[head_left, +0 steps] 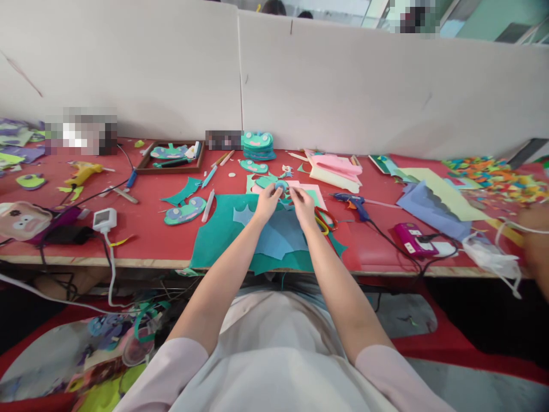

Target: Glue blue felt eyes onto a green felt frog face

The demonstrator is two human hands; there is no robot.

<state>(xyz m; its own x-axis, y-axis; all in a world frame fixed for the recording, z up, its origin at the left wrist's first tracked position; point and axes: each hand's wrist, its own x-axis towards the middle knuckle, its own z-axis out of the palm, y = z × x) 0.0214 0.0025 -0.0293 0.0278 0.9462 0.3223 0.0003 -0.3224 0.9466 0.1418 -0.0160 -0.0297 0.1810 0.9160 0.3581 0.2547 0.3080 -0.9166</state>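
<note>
My left hand [268, 202] is closed in a pinch on a small blue felt piece [281, 185] above the middle of the table. Close beside it, my right hand [302, 203] has its fingers pressed together; what they hold is too small to make out. Beneath both forearms lie a large teal felt sheet [223, 220] and a jagged blue felt offcut [281, 232]. Scissors [325, 220] with yellow and red handles rest just right of my right hand. A teal felt face shape [254, 166] lies beyond my hands, near a stack of similar faces [258, 146].
A blue glue gun [354, 203] and a purple power strip [415, 240] with cords sit to the right. On the left are a yellow glue gun [83, 171] and a brown tray [195, 166]. A white partition [343, 86] stands behind. Another person's blurred arm [534, 246] shows at far right.
</note>
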